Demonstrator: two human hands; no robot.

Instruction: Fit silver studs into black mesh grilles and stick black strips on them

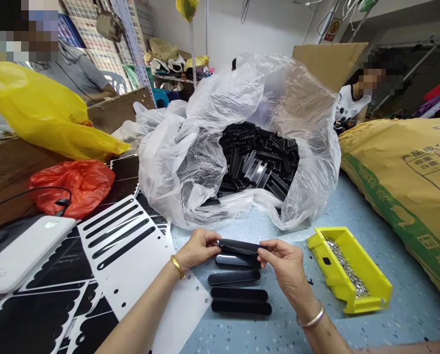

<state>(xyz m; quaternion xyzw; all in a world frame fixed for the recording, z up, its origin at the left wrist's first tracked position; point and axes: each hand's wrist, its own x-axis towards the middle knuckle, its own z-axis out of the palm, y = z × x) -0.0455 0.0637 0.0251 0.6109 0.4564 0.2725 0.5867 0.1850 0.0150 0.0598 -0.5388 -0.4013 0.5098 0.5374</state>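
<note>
Between my two hands is a long black strip with rounded ends and a patterned face (238,247). My left hand (202,248) pinches its left end, and my right hand (281,260) pinches the right end. Just below it lies a glossy black strip (236,261), partly under my fingers. Nearer to me, more black strips (239,294) lie in a column on the blue speckled table (293,324). Left of them, under my left forearm, a white backing sheet (120,241) carries several black strip-shaped stickers.
A clear plastic bag (183,167) full of black patterned strips (260,157) stands open at the back. To the right are a yellow bin (328,268) of small metal parts and a large sack (407,196). A white power bank (24,250) and red bag (72,187) lie left. Two people sit beyond.
</note>
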